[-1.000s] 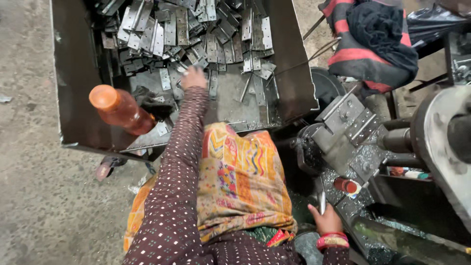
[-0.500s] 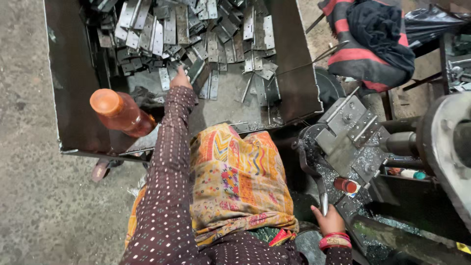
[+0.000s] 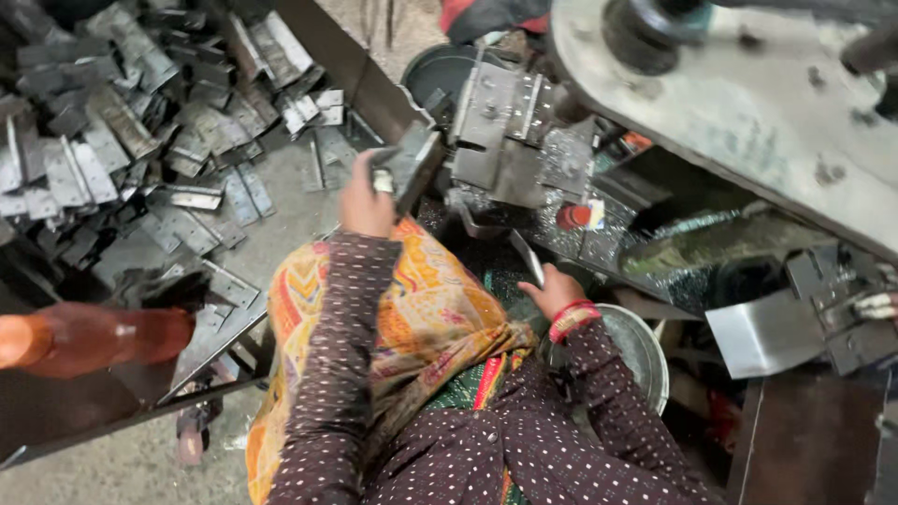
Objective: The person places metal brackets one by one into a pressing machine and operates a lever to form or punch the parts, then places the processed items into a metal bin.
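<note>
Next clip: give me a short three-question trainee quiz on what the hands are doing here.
1. True or false: the left hand holds a flat metal piece.
2. What does the right hand grip? A) a thin metal tool B) a cloth C) nothing
3. Where does the pile of metal pieces lie: in the metal bin or on the press machine?

Key: 1 true; 2 A; 3 in the metal bin.
</note>
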